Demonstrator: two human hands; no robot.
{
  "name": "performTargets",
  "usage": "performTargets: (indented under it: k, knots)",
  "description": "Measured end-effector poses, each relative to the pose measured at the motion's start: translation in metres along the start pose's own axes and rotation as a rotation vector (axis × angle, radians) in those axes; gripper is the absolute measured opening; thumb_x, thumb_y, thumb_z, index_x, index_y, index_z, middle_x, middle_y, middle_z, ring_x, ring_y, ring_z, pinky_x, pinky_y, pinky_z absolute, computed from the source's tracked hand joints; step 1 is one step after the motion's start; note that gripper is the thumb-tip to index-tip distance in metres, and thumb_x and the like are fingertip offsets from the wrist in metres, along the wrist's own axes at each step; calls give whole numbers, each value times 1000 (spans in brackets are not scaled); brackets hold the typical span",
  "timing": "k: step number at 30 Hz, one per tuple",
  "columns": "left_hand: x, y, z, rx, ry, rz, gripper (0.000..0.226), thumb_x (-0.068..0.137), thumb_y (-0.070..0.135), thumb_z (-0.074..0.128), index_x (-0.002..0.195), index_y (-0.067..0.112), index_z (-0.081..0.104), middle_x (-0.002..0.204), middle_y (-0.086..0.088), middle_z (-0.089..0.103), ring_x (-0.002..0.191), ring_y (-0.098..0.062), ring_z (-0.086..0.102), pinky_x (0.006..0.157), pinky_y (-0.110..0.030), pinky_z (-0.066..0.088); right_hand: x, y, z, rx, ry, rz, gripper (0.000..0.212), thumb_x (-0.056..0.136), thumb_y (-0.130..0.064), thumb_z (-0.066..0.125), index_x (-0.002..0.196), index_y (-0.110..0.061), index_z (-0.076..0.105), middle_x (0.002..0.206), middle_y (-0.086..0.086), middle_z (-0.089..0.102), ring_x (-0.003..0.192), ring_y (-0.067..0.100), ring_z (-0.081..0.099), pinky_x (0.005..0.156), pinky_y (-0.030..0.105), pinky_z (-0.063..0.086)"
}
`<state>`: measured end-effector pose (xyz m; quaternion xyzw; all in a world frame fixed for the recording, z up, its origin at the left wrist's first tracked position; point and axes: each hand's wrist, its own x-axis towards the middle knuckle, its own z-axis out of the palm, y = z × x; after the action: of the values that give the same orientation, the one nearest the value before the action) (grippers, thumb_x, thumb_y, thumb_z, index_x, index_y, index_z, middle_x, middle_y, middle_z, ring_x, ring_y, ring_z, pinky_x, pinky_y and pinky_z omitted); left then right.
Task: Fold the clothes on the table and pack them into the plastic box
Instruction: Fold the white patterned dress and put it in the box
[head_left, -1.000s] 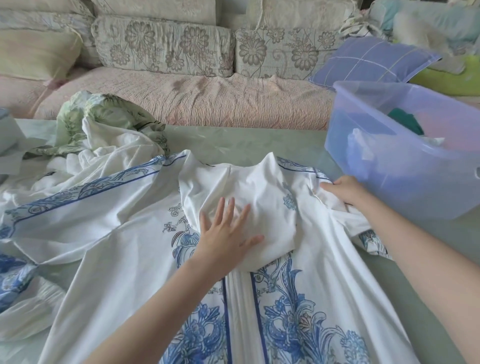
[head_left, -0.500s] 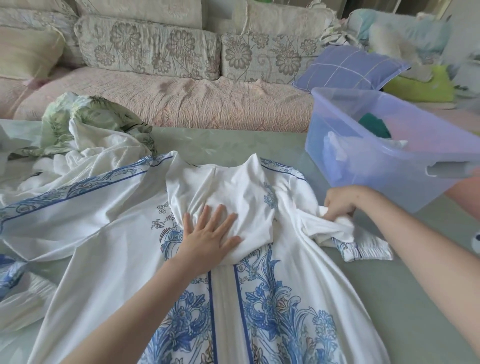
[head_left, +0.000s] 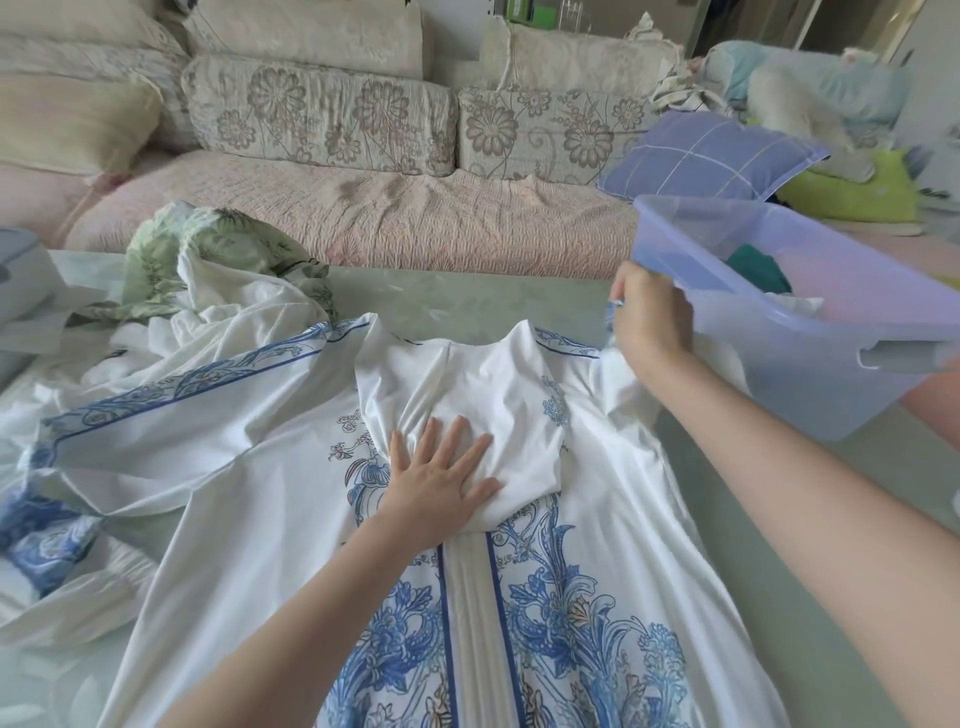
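White dress (head_left: 571, 597) with blue flower print lies along the middle of the table (head_left: 467, 299), neck toward the far edge, skirt running to the near edge. Left hand (head_left: 441, 486) flat on the bodice, fingers straight and spread, pinning the cloth. Right hand (head_left: 652, 317) raised over the dress's right shoulder, fingers curled round a bunch of sleeve (head_left: 618, 384) cloth, just in front of the plastic box (head_left: 779, 317).

Step in hand, as I read it: bringing the right sleeve in over the bodice. To do it well: keep the left palm down as anchor, carry the sleeve across low and taut, lay it flat, then smooth the puckers under the palm before the next fold. Mind the box corner close by the raised hand.

Box stands by the table's right edge, toward the far corner, some clothes already in it. Green leaf-print garment (head_left: 223, 260) heaped near the far left corner. Table top pale green, glossy. Sofa (head_left: 363, 218) with flowered cushions beyond the far edge; purple checked pillow (head_left: 711, 156) on its right end
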<state>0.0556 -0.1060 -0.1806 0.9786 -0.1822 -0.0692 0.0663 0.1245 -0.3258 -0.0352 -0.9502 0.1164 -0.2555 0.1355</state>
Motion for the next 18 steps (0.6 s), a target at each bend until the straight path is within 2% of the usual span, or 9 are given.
performTargets:
  k: [2,4,5,7,9,10,12,14,18]
  knots:
    - [-1,2,-2,0,-20,-16,64,90,68,4,148,43,-9,155,8,-22,142,-24,-24,112,-55,-17,-1,-28,17,160,-122,61,13,85,-1,54,94,-4,63,92,17,64,91,32,62,70,33,46]
    - [3,0,0,-28,-32,-12,60,96,60,18,150,39,3,158,10,-10,145,-25,-16,112,-52,-17,-17,-56,36,351,-383,62,16,83,-12,65,89,2,67,74,13,61,79,25,62,63,32,50]
    - [7,-4,1,-117,-31,-27,57,96,56,26,148,33,19,158,7,9,147,-26,-3,114,-50,-12,-29,-68,45,404,-521,19,25,84,-18,66,90,6,68,72,13,59,75,25,61,64,36,52]
    - [8,-15,-1,-568,76,-102,40,88,40,42,125,26,48,130,-1,50,133,-27,38,116,-43,16,-50,-80,57,415,-651,-92,30,87,-22,61,93,7,67,77,12,60,77,29,62,73,39,53]
    - [0,-26,-14,-926,289,-260,29,87,18,48,114,25,57,109,3,62,107,-22,57,92,-32,44,-54,-72,61,437,-594,-150,18,89,-15,56,90,-4,70,88,6,68,89,26,65,83,36,50]
    - [-6,-31,-20,-970,409,-341,30,87,8,48,111,22,60,104,5,64,101,-19,58,80,-28,44,-52,-64,61,447,-536,-153,18,89,-12,54,91,-10,71,95,5,70,92,23,64,86,34,50]
    - [-14,-38,-28,-875,591,-412,31,85,-1,44,106,16,59,102,4,65,100,-19,57,74,-27,40,-47,-44,58,464,-457,-108,23,90,-6,51,96,-12,72,102,5,71,95,19,63,88,30,47]
    - [-15,-42,-33,-732,638,-341,32,86,3,50,116,13,56,117,-3,60,111,-23,53,87,-31,40,-47,-22,59,444,-463,-84,22,92,-6,52,103,-11,71,108,4,70,102,19,62,92,30,45]
    - [-12,-31,-40,-468,390,19,73,78,49,65,142,27,38,141,0,46,132,-22,36,107,-34,25,-58,9,71,406,-542,-119,30,93,-5,49,117,-14,65,122,0,64,114,17,59,103,35,42]
